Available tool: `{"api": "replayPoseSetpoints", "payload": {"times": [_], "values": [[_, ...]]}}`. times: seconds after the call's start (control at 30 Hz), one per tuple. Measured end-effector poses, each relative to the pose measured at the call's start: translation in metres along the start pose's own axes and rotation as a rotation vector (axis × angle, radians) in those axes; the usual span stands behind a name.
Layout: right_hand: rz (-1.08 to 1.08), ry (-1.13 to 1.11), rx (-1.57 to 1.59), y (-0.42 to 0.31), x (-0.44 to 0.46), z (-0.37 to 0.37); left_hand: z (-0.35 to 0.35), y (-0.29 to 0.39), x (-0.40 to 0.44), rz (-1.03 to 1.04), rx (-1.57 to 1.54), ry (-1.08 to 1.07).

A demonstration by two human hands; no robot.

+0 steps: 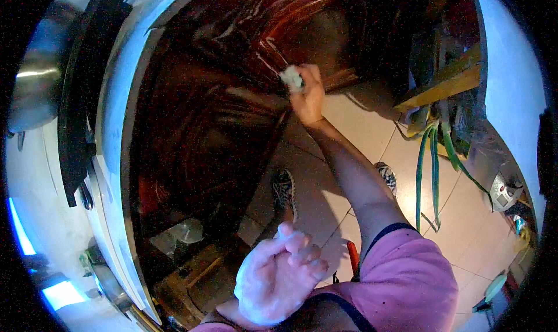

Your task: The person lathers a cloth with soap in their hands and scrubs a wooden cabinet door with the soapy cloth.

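My right hand (308,93) reaches forward, its fingers closed on a crumpled whitish cloth (292,78). The cloth lies against a glossy dark red-brown panel (192,105), close to its edge above the tiles. Pale curved streaks swirl over the panel around the cloth. Near my body, my left hand (282,274) is held up with the palm showing and fingers loosely curled, nothing visible in it. Bluish light falls across this hand. The exact material of the cloth is hard to tell.
Beige floor tiles (343,120) show below the panel, with a patterned shoe (285,195) on them. Long green leaves (435,175) hang at the right beside a wooden beam (444,82). A pale wall (517,59) borders the right side. Something red (353,259) stands near my waist.
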State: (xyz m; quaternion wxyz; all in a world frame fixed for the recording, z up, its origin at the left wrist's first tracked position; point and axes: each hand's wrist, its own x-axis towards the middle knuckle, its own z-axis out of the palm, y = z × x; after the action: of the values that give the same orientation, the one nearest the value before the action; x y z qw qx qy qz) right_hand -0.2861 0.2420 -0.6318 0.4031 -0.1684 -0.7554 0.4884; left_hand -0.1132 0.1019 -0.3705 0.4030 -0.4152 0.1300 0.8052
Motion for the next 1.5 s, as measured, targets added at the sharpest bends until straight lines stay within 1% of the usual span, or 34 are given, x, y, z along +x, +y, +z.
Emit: {"api": "replayPoseSetpoints", "payload": {"times": [0.07,0.1,0.17,0.2,0.23,0.27,0.33,0.4,0.43,0.47,0.57,0.6,0.67,0.7,0.73,0.8,0.83,0.87,1.0,1.07,1.13,1.17,1.2,1.23,1.27,1.3,1.33,1.4,1.47,1.5], "values": [[-0.066,0.079,0.22,-0.03,0.023,0.001,0.0,-0.001,-0.001,0.014,0.039,-0.005],[-0.076,0.078,0.229,-0.047,0.033,-0.007,-0.001,-0.001,-0.001,0.026,0.081,-0.001],[0.17,-0.003,0.692,-0.08,0.048,-0.027,-0.005,-0.003,0.0,0.034,0.093,-0.017],[0.32,-0.097,0.966,-0.086,0.052,-0.033,-0.006,-0.003,0.0,0.029,0.101,-0.018],[0.407,-0.222,1.196,-0.084,0.053,-0.038,-0.002,-0.003,0.001,0.038,0.051,-0.076],[0.499,-0.353,1.419,-0.079,0.052,-0.044,-0.001,-0.003,0.0,0.037,0.051,-0.087],[0.489,-0.4,1.442,-0.073,0.048,-0.048,0.0,-0.006,-0.001,0.03,0.035,-0.117],[0.509,-0.329,1.449,-0.07,0.049,-0.049,0.0,-0.006,-0.001,0.023,0.032,-0.136],[0.648,-0.391,1.605,-0.068,0.049,-0.051,0.0,-0.006,-0.001,0.02,0.031,-0.151],[0.646,-0.391,1.604,-0.067,0.05,-0.052,0.001,-0.006,-0.001,0.019,0.032,-0.153],[0.637,-0.467,1.907,-0.068,0.055,-0.054,0.004,-0.008,0.0,0.029,0.03,-0.113],[0.634,-0.467,1.907,-0.068,0.056,-0.055,0.004,-0.009,0.0,0.023,0.014,-0.101],[0.569,-0.507,1.712,-0.07,0.06,-0.058,0.005,-0.009,0.002,0.017,-0.002,-0.089],[0.511,-0.525,1.481,-0.074,0.061,-0.064,0.004,-0.009,0.003,-0.002,-0.027,-0.089],[0.511,-0.526,1.481,-0.063,0.061,-0.065,0.004,-0.009,0.003,-0.021,-0.053,-0.091],[0.575,-0.644,1.479,-0.035,0.062,-0.062,0.003,-0.011,0.004,-0.023,-0.047,-0.104],[0.684,-0.339,0.551,-0.055,0.066,-0.065,0.003,-0.012,0.004,-0.025,-0.043,-0.116],[0.684,-0.34,0.551,-0.053,0.068,-0.066,0.003,-0.012,0.004,-0.024,-0.043,-0.116],[0.165,0.299,0.088,-0.026,0.096,-0.076,0.002,-0.013,0.006,-0.01,0.002,-0.141],[0.037,0.456,-0.029,-0.035,0.103,-0.079,0.002,-0.013,0.007,0.005,0.022,-0.134],[0.136,0.441,0.043,-0.058,0.114,-0.08,0.006,-0.014,0.005,0.047,0.034,-0.026],[0.148,0.383,0.06,-0.067,0.11,-0.078,0.008,-0.013,0.004,0.046,0.036,-0.022],[-0.31,0.47,-0.083,-0.054,0.095,-0.054,0.011,-0.012,0.004,0.007,0.031,-0.065],[-0.282,0.388,0.094,-0.062,0.085,-0.041,0.012,-0.011,0.004,-0.032,0.024,-0.111],[-0.224,0.253,-0.028,-0.069,0.069,-0.031,0.008,-0.011,0.004,-0.04,0.023,-0.108],[-0.324,0.14,0.017,-0.073,0.066,-0.03,0.003,-0.009,0.005,-0.047,0.033,-0.059],[-0.369,0.127,-0.053,-0.072,0.065,-0.028,0.0,-0.009,0.005,-0.052,0.044,-0.012],[-0.351,0.0,-0.093,-0.067,0.066,-0.041,-0.001,-0.008,0.005,-0.056,0.047,-0.036],[-0.35,0.165,-0.155,-0.047,0.082,-0.04,-0.002,-0.008,0.005,-0.058,0.045,-0.056],[-0.263,0.33,-0.004,-0.043,0.086,-0.046,-0.001,-0.007,0.004,-0.051,0.05,-0.043]]}}
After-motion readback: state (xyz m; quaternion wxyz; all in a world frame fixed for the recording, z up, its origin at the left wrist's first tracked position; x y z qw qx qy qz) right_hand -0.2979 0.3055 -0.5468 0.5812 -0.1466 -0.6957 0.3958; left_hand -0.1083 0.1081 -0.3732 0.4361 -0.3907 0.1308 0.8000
